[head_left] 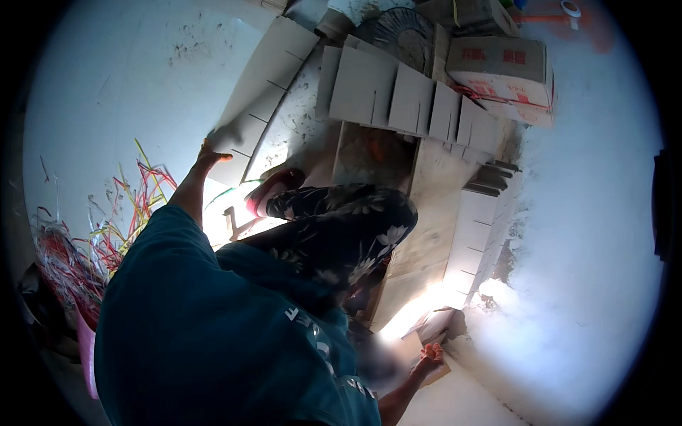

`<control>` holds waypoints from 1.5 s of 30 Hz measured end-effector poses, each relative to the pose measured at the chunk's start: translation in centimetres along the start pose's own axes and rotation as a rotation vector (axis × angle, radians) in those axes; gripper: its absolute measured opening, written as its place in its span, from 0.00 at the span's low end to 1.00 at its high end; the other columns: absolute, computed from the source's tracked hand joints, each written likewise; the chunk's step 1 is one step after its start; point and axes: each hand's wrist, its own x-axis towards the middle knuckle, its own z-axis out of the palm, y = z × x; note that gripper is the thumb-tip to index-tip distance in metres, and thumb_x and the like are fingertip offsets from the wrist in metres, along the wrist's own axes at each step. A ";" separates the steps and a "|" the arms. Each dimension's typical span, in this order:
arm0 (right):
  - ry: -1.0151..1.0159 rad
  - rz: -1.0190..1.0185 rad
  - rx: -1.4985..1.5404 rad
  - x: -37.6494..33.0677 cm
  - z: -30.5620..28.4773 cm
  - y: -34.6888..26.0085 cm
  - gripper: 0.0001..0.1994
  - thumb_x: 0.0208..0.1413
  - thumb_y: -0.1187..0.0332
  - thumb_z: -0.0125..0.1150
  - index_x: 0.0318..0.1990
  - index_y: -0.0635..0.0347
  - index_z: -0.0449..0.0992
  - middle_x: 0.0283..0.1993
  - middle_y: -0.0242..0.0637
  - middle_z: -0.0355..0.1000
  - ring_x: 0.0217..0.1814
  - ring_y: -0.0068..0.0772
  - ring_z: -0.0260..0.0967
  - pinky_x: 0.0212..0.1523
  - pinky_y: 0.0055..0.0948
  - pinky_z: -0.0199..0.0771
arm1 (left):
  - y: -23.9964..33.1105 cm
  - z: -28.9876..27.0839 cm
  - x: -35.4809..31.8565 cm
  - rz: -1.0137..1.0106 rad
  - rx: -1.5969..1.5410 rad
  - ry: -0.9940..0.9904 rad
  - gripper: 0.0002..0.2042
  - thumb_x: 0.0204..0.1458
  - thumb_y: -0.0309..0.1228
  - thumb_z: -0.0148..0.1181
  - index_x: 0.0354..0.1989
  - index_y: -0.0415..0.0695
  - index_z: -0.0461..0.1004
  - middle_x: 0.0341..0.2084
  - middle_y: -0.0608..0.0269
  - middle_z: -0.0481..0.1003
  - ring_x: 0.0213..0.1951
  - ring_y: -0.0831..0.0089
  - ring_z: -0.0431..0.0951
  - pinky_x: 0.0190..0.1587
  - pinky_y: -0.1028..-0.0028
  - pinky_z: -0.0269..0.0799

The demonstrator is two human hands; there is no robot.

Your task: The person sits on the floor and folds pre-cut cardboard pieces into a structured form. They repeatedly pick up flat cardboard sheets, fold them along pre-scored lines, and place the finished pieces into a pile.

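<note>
Standing beyond the knees: slotted cardboard panels (362, 85), and two hands well apart

The person's teal shirt (206, 312) takes the largest part, and with the dark flowered trousers (320, 241) it stands in the way of the lower middle. Next is a pale wooden board (430, 206), running beside the knee. The panels stand in a row across its far end. A long slotted cardboard strip (273, 78) slants on the left; a carton with red print (497, 78) lies behind, on the right. A tangle of red and yellow straps (106, 241) is near the left arm. A red shoe (275, 190) shows below the strip.

The left hand (209, 155) touches the lower end of this strip, its thumb outstretched; its other fingers are hard to see, so I cannot tell if it grips. The right hand (428, 358) has bent fingers, just beside a small brown cardboard piece (435, 374); whether it holds this, I cannot tell.

Strong glare hides the board's near end. Grey blur lies near both hands. A dark round object (398, 39) is partly covered by the panels.
</note>
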 end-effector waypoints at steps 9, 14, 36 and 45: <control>-0.029 0.018 0.001 0.2 -1.4 1.2 0.14 0.49 0.78 0.60 0.45 0.67 0.74 0.33 0.39 0.76 0.23 0.28 0.73 0.17 0.18 0.65 | 1.7 3.0 -2.2 -0.136 -0.063 0.074 0.51 0.20 0.41 0.78 0.60 0.49 0.55 0.52 0.53 0.69 0.57 0.60 0.66 0.57 0.64 0.62; -0.035 0.042 -0.076 -1.2 -2.8 1.2 0.13 0.46 0.81 0.60 0.42 0.69 0.75 0.30 0.40 0.75 0.20 0.28 0.71 0.16 0.20 0.67 | 4.5 4.4 -3.2 -0.278 0.049 0.135 0.49 0.21 0.44 0.76 0.58 0.51 0.56 0.51 0.55 0.70 0.56 0.59 0.67 0.57 0.59 0.61; -0.112 0.189 0.023 -2.0 -1.4 4.3 0.10 0.44 0.84 0.59 0.36 0.69 0.76 0.29 0.42 0.74 0.23 0.34 0.72 0.21 0.30 0.75 | 0.9 5.1 1.1 0.123 -0.027 -0.062 0.16 0.27 0.30 0.66 0.29 0.44 0.74 0.30 0.60 0.77 0.34 0.65 0.75 0.39 0.68 0.70; -0.158 0.231 -0.011 -2.8 -0.7 -0.7 0.10 0.46 0.82 0.60 0.38 0.67 0.75 0.31 0.45 0.75 0.24 0.42 0.75 0.21 0.37 0.79 | 2.3 4.7 0.6 0.157 -0.271 -0.218 0.23 0.19 0.27 0.71 0.32 0.39 0.75 0.29 0.56 0.76 0.36 0.63 0.74 0.42 0.68 0.70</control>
